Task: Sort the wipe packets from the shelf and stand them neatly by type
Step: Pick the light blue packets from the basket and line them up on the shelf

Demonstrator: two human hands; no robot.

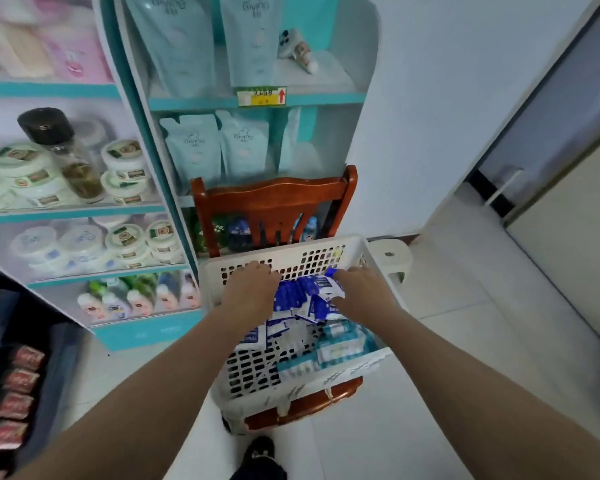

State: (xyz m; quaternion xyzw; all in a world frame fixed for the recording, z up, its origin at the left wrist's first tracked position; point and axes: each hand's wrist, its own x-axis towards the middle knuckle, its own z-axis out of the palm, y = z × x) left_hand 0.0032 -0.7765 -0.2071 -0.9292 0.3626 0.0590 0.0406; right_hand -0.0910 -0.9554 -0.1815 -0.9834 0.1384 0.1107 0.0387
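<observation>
Wipe packets (pixel 302 296) in the basket (pixel 278 252) on the chair (pixel 274 195): looks midway, with a dark-blue bunch stood at the far wall between left grip (pixel 250 289), hold unclear, and right grip (pixel 364 292) pinching one, teal packets (pixel 340 344) lying loose nearer.

One wide-angle camera rides on the person's head, facing forward and steeply down along both outstretched forearms. The white basket (pixel 281 249) on the wooden chair (pixel 274 195) sits at arm's length, mid-frame. Shelves (pixel 70 211) bend up the left; floor (pixel 465 306) fills the right.
</observation>
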